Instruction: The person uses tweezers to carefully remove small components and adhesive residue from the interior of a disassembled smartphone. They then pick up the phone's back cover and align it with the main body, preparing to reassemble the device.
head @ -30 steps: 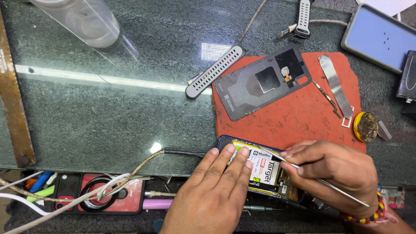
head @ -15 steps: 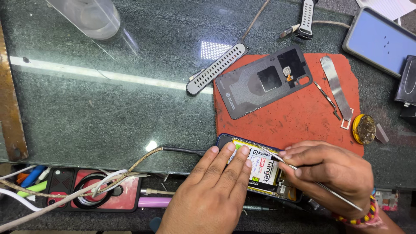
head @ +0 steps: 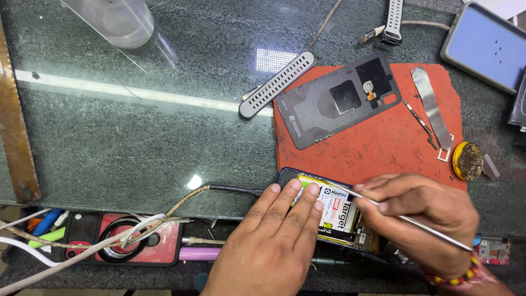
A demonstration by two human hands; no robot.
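A white, yellow-edged rectangular battery label (head: 335,214) (near edge, partly covered) and a pale-blue phone screen (head: 486,45) far right.

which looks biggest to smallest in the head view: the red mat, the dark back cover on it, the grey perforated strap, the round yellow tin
1. red mat
2. dark back cover
3. grey perforated strap, long but narrow
4. round yellow tin

All four lie flat on the one table, so nearness hardly skews this.

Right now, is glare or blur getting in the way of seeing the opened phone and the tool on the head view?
Head view: sharp overall. A bright strip and a dotted lamp reflection glare off the glass tabletop, away from the work. The opened phone under the left hand is evenly lit. The thin metal tool in the right hand reads clearly.
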